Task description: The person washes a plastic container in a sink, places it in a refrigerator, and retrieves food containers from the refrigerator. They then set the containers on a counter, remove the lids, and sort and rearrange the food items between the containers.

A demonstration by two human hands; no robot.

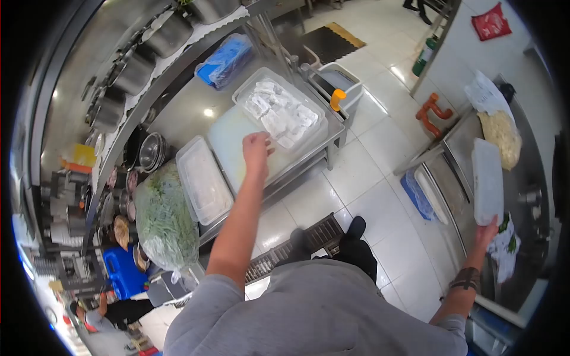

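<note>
My right hand (488,232), far out to the right, grips the near end of a long translucent plastic container (488,181). That container is over the metal counter on the right. My left hand (257,147) is above a white cutting board (228,137), its fingers curled in with nothing visible in them. Just beyond it stands a clear plastic tub (320,126) with several white wrapped packets (279,110) inside. To the left of the board lies a lidded translucent container (203,178) with pale contents.
A big bag of green leaves (166,216) sits left of the lidded container. Behind are a blue box (224,59) and a shelf of metal pots (169,32). A bag of pale food (500,139) rests on the right counter. A person (113,314) stands at lower left.
</note>
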